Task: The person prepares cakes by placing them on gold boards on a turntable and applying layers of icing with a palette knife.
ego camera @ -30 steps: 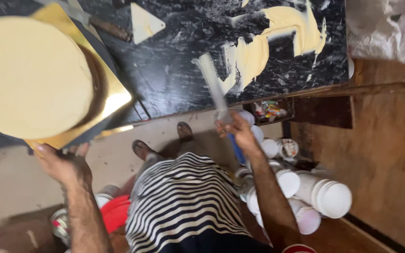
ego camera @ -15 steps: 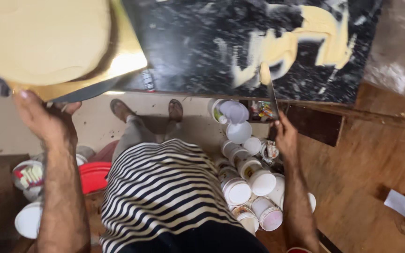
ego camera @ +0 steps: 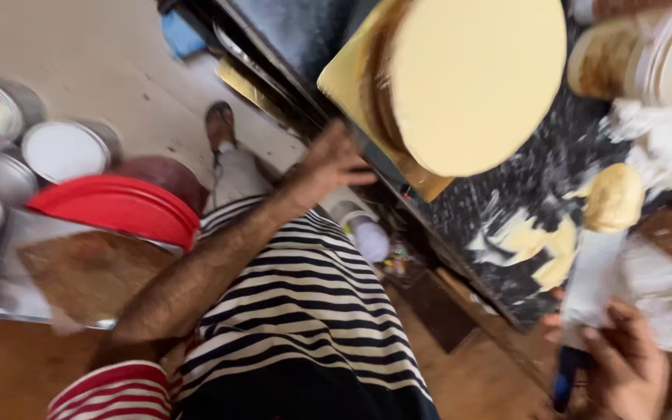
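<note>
Head view, left hand [ego camera: 328, 165] open beside the cream-frosted cake [ego camera: 472, 78], right hand [ego camera: 624, 365] gripping a cream-laden spatula [ego camera: 596, 257].

1. Single head-worn view, looking steeply down past a striped shirt [ego camera: 305, 311] to the floor [ego camera: 118, 85].
2. Tilted and blurred, close to the black counter [ego camera: 499, 225] at upper right.
3. Left hand [ego camera: 332, 163] centre, right hand [ego camera: 624, 365] at lower right edge.

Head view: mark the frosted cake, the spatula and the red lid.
frosted cake [ego camera: 476, 78], head view, middle of its pale flat top.
spatula [ego camera: 594, 276], head view, on the white blade below the cream blob.
red lid [ego camera: 114, 206], head view, centre of its top.
</note>
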